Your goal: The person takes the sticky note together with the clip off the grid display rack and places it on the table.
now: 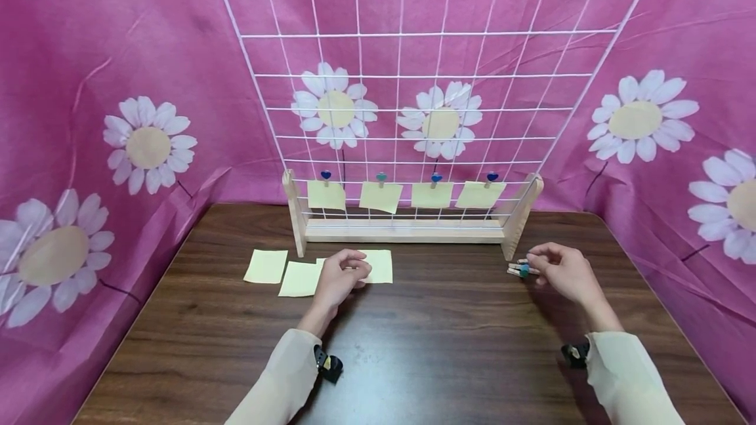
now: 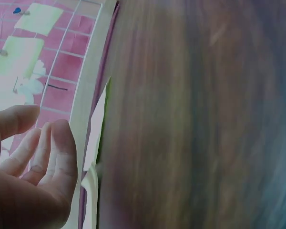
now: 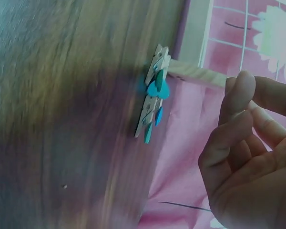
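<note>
My left hand (image 1: 341,277) hovers over yellow paper notes on the table, fingers loosely bent; in the left wrist view the thumb stands apart from the fingertips, nothing between them. Uncovered notes include a left one (image 1: 266,266), a middle one (image 1: 297,279) and a right one (image 1: 379,266); the hand hides part of the row. At the right, my right hand (image 1: 564,273) is beside a small cluster of wooden clothespins (image 1: 522,270) with blue and green hearts. In the right wrist view the pins (image 3: 155,90) lie apart from its loosely curled fingers (image 3: 238,98), which show nothing held.
A white wire grid (image 1: 400,33) stands upright in a wooden base (image 1: 404,231) at the back of the brown table (image 1: 437,333). Several yellow notes hang along its lower part, each under a heart clothespin, such as the leftmost note (image 1: 327,197). Pink flowered cloth (image 1: 195,31) surrounds the table.
</note>
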A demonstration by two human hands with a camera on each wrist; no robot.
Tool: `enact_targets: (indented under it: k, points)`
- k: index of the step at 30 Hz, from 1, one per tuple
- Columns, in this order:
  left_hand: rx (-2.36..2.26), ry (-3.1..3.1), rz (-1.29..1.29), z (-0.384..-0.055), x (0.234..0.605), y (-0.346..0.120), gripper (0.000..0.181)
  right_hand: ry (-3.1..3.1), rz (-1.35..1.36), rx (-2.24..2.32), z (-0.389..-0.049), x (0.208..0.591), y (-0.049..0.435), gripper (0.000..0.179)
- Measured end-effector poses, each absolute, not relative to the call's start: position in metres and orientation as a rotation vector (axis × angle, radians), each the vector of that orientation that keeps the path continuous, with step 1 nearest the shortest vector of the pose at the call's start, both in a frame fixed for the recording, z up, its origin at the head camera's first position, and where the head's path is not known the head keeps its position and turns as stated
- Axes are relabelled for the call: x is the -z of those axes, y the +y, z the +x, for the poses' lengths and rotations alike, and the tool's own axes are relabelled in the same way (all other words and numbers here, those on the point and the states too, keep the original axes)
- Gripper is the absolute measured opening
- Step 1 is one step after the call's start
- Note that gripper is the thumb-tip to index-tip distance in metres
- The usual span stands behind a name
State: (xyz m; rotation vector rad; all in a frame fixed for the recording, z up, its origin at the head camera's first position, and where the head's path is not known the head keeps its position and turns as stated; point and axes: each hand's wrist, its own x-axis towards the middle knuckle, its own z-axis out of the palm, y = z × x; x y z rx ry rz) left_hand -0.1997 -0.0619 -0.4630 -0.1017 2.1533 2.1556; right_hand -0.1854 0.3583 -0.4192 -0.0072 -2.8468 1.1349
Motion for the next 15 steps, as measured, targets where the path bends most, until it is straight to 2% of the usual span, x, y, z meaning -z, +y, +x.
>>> enact_targets:
  k: [15]
  points:
    - [-2.163,2.302,0.085,-0.205,0.441,-0.012,0.033,-2.663,0.107,-1.135,-0.192,0.390,0.341,0.026]
